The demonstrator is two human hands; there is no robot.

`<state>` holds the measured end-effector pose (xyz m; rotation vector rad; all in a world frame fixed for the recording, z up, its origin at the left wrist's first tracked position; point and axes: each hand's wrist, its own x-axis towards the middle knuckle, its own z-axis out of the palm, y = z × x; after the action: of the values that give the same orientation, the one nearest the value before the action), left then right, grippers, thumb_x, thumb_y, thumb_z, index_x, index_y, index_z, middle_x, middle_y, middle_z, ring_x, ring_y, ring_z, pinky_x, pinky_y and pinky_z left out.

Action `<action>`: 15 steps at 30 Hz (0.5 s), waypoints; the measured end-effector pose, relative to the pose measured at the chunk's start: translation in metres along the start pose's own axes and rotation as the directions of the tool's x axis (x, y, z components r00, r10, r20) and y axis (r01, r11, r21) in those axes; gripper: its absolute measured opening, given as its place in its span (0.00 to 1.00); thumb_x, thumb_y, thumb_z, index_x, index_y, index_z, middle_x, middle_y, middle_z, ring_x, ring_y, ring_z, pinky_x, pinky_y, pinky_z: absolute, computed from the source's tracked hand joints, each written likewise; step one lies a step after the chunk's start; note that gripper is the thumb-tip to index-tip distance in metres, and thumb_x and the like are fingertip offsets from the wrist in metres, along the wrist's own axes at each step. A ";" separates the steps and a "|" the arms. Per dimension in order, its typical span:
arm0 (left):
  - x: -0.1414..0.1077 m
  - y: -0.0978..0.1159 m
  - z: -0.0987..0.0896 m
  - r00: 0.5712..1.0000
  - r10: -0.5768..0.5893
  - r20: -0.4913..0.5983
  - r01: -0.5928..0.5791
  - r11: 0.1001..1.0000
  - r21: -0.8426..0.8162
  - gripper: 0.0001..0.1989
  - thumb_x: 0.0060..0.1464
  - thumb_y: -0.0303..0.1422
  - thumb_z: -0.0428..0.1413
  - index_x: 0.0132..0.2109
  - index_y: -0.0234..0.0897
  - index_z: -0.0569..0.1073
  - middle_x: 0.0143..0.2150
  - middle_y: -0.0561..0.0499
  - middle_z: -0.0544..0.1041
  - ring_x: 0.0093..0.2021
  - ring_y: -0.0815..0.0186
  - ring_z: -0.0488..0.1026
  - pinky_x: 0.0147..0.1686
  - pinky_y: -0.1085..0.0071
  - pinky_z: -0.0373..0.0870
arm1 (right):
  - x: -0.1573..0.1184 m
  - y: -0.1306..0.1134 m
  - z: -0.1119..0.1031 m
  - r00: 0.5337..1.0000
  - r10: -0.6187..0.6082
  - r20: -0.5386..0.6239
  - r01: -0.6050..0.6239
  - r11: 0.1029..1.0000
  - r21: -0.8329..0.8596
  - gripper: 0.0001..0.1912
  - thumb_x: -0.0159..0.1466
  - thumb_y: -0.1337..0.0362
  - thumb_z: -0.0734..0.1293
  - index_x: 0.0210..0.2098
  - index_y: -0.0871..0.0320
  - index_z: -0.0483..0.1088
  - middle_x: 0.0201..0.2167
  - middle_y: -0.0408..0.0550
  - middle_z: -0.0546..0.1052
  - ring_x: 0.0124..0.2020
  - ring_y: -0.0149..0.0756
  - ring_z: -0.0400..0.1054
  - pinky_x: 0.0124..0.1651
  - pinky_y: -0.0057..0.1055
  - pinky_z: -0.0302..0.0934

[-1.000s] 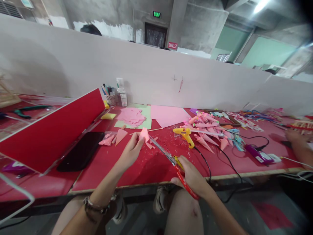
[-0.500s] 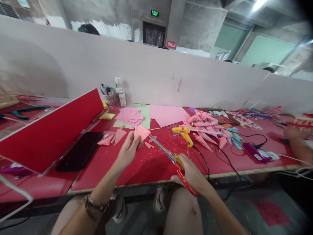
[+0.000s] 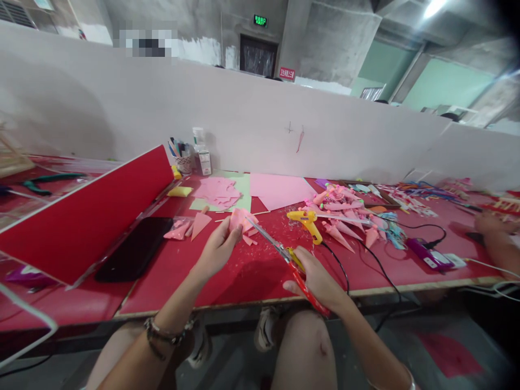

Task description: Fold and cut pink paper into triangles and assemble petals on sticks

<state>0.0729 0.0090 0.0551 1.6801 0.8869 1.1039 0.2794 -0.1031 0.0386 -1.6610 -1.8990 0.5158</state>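
Where the red table (image 3: 195, 292) is stretched out: pink cones (image 3: 345, 207) are heaped.
Scissors (image 3: 282, 251): held in the right grip (image 3: 319, 279), pointed at the pink piece (image 3: 240, 219).
Pink piece: held up over the table, pinched in the left grip (image 3: 219, 246).

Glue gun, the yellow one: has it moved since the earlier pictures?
No. The glue gun shows no shift either way: it lies just right of the pink sheet's near corner, as before.
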 end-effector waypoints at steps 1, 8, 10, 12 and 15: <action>0.001 0.001 -0.001 1.000 0.021 0.003 -0.021 0.999 0.036 0.14 0.53 0.41 0.48 0.26 0.38 0.57 0.22 0.58 0.55 0.22 0.73 0.52 0.22 0.75 0.53 | 0.002 -0.001 -0.001 1.000 -0.004 0.003 0.004 1.000 0.006 0.20 0.51 0.55 0.68 0.39 0.59 0.61 0.37 0.49 0.67 0.37 0.38 0.63 0.39 0.32 0.58; 0.003 0.005 -0.013 0.997 0.072 0.008 -0.072 0.984 0.166 0.15 0.52 0.42 0.48 0.24 0.38 0.57 0.20 0.57 0.56 0.22 0.72 0.53 0.23 0.74 0.51 | 0.013 -0.005 -0.001 0.999 0.028 0.020 -0.028 1.000 0.008 0.13 0.57 0.55 0.62 0.27 0.58 0.58 0.27 0.41 0.63 0.27 0.30 0.57 0.30 0.27 0.54; 0.004 0.004 -0.015 0.997 0.079 0.006 -0.079 0.978 0.193 0.15 0.52 0.42 0.48 0.24 0.38 0.57 0.20 0.58 0.56 0.22 0.72 0.53 0.23 0.74 0.51 | 0.015 -0.004 0.000 0.999 0.034 0.027 -0.034 0.999 0.000 0.13 0.58 0.54 0.61 0.26 0.58 0.58 0.26 0.41 0.63 0.27 0.30 0.57 0.30 0.27 0.52; 0.006 0.003 -0.015 0.996 0.092 0.006 -0.091 0.971 0.220 0.15 0.52 0.41 0.47 0.23 0.38 0.56 0.20 0.58 0.55 0.22 0.72 0.53 0.23 0.74 0.51 | 0.017 -0.004 0.001 0.999 0.037 0.034 -0.037 0.999 -0.009 0.14 0.58 0.54 0.61 0.25 0.58 0.58 0.25 0.41 0.63 0.26 0.30 0.56 0.29 0.26 0.51; 0.008 0.001 -0.016 0.994 0.109 0.023 -0.111 0.969 0.220 0.15 0.52 0.40 0.47 0.23 0.38 0.56 0.19 0.58 0.55 0.21 0.72 0.52 0.22 0.74 0.51 | 0.018 -0.005 -0.001 0.998 0.042 0.048 -0.041 0.999 -0.019 0.16 0.59 0.53 0.61 0.22 0.58 0.57 0.22 0.40 0.61 0.24 0.29 0.55 0.27 0.26 0.50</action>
<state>0.0607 0.0210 0.0615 1.9368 0.9476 1.1011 0.2749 -0.0859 0.0452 -1.7173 -1.9122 0.5626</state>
